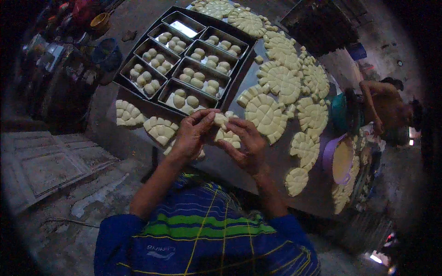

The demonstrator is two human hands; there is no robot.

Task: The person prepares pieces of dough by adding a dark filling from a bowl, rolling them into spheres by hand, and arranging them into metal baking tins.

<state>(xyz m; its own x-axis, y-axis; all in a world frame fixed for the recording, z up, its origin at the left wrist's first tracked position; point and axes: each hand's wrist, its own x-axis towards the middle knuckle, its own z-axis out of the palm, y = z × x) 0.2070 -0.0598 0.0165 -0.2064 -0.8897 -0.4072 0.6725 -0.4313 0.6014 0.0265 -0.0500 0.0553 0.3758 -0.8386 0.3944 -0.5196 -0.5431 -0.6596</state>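
Observation:
My left hand (195, 133) pinches the left side of a small pale dough piece (221, 120) just below the tray's near corner. The fingers of my right hand (246, 141) curl onto the same dough from the right, thumb apart below. More cut dough (229, 137) lies on the table under my hands. Beyond them a black tray (252, 46) carries several rectangular loaf pans. Most pans hold rounded dough balls in clusters, such as the nearest pan's balls (185, 98); the far pan shows only a white sheet (184, 28).
Scored dough rounds (264, 115) cover the table's right side. Cut dough slabs (129, 113) lie left of my hands. A purple basin (328, 156) with yellowish contents and a teal pot (339, 112) stand at right. Another person (389, 106) is beyond. Dark buckets (107, 51) stand far left.

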